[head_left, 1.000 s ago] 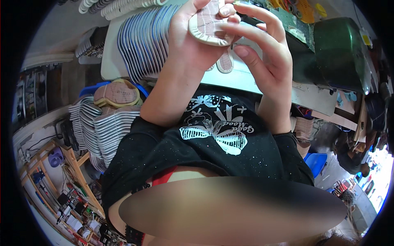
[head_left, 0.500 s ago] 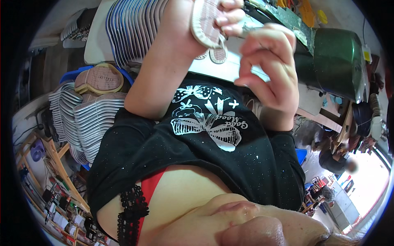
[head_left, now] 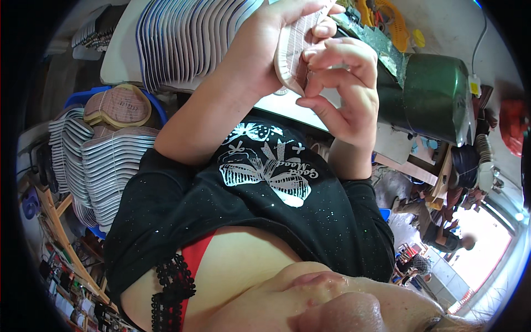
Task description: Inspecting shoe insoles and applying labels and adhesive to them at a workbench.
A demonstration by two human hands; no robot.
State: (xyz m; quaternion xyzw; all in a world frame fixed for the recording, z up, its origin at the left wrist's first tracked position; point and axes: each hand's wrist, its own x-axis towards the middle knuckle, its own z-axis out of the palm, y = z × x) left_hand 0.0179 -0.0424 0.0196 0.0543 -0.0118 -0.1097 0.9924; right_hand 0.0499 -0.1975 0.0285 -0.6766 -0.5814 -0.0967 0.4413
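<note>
My left hand [head_left: 264, 47] is closed round a shoe insole [head_left: 298, 48] with a brownish, lined face and a pale gathered rim, held tilted above the white table. Beside its lower edge is my right hand [head_left: 348, 83], fingers curled and the thumb tip close to the index finger. Its fingertips meet the rim of the insole; whatever they pinch there is too small to make out. Behind my left forearm, a long row of insoles [head_left: 177, 44] stands on edge on the white tabletop [head_left: 119, 58].
On my left, a blue crate [head_left: 91, 99] holds tied stacks of insoles [head_left: 119, 166], with a brownish insole bundle [head_left: 119, 105] on top. A dark green machine [head_left: 437, 97] stands at the right, near a yellow plastic basket [head_left: 394, 25]. Another person [head_left: 442, 235] is far off at right.
My right hand has come left to the insole's edge, its thumb and index finger drawing nearer each other. The insole has tilted and shifted slightly right and down in the view.
</note>
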